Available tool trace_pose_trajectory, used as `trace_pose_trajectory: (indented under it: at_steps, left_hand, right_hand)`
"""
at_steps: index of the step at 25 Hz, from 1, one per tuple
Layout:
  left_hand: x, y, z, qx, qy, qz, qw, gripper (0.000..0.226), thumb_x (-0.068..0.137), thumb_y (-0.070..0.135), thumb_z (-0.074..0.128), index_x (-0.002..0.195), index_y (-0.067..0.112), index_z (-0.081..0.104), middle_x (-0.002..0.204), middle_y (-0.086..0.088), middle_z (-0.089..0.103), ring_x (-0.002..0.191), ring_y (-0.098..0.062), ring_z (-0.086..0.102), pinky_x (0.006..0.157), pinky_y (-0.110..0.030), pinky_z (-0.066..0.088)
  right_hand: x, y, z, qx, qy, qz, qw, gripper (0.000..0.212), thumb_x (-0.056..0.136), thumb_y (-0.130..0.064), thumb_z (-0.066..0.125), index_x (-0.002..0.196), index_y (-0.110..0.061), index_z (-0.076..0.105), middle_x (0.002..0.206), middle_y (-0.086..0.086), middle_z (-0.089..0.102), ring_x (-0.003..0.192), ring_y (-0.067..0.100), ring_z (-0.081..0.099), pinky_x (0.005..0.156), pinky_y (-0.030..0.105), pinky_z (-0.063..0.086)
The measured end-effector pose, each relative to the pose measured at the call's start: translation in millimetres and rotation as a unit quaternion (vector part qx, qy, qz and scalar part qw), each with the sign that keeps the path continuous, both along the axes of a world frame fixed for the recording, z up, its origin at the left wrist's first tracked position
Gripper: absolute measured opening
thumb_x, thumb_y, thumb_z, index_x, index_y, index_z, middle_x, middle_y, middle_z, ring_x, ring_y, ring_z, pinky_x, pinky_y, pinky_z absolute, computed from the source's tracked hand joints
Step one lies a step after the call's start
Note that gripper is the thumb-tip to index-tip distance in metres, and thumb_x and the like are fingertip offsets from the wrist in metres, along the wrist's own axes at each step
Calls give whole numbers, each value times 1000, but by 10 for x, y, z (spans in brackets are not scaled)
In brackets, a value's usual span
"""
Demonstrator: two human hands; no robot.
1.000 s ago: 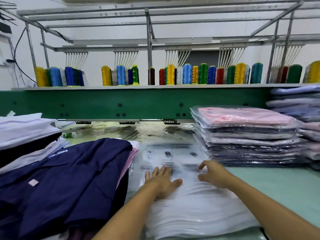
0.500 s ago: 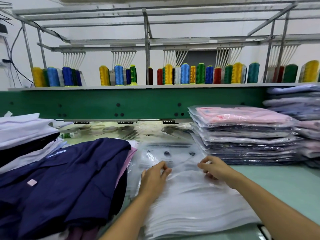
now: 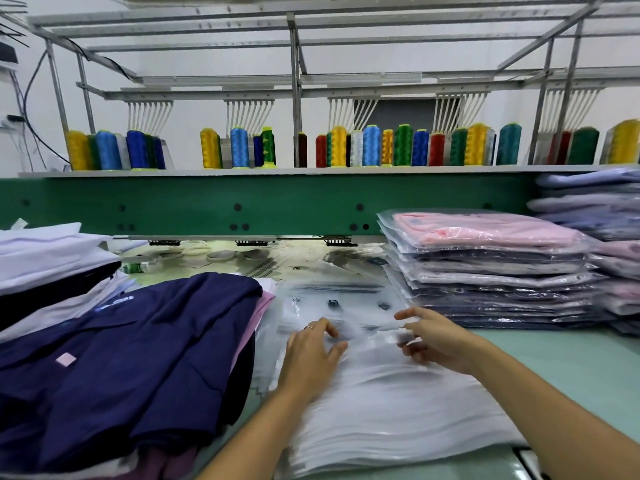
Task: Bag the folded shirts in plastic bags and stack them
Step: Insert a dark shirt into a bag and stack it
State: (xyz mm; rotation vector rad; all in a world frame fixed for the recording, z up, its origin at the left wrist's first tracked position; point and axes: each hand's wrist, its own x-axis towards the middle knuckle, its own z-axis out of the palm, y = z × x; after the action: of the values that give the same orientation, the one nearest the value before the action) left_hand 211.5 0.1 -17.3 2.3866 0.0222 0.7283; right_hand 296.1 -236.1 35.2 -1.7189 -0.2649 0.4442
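Since the earlier frames, the fingers of both hands are being drawn up from lying flat, and an edge of the top bag [image 3: 367, 336] is being raised off the pile of plastic bags [image 3: 381, 410] in the lower centre of the frame. The left hand [image 3: 311, 355] is being rested on the pile with its fingers bent and spread and their tips pressed on the film; nothing is being clamped. The right hand [image 3: 436, 344] is being closed on the film: the edge seems to be pinched between thumb and curled fingers, though the exact contact is being hidden by blur.

The bag is being judged very light, limp and slippery, and apt to cling to the sheet beneath. It is best taken at its open mouth, with one layer rubbed apart from the other. The navy shirt [image 3: 138, 341], on the heap at lower left, is being judged soft and floppy, so it is best supported under the fold. Bagged shirts [image 3: 485, 271] are being stacked right of centre.

Dark printed marks are being shown on the bags, too small to be read. A pale embroidered logo [image 3: 116, 303] and a pink tag [image 3: 65, 359] are being carried by the navy shirt; neither is legible.
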Motion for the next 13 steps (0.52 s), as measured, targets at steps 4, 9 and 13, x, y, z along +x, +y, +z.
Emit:
trace_pose_trajectory:
  at_steps: [4, 9, 13]
  left_hand:
    - [-9, -133, 93, 37, -10, -92, 995, 19, 92, 38, 64, 108, 35, 54, 110, 18, 61, 107, -5, 55, 94, -29, 45]
    - [12, -664, 397, 181, -89, -165, 965, 28, 92, 50, 60, 116, 36, 57, 114, 12, 64, 98, -13, 62, 78, -31, 52]
    - [64, -909, 467, 207, -122, -112, 964, 19, 99, 36, 50, 115, 31, 61, 110, 7, 63, 91, -23, 62, 69, -42, 53]
  right_hand:
    - [0, -19, 51, 40, -29, -43, 998, 36, 91, 7, 64, 123, -8, 57, 90, 19, 64, 71, 24, 57, 58, 32, 47]
    - [-99, 58, 70, 39, -53, -41, 997, 28, 93, 2, 60, 119, -10, 57, 85, 19, 72, 73, 22, 64, 57, 30, 52]
    - [-107, 47, 83, -47, -83, -74, 993, 21, 91, -6, 46, 108, -9, 58, 60, 3, 55, 51, 15, 44, 44, 25, 30]
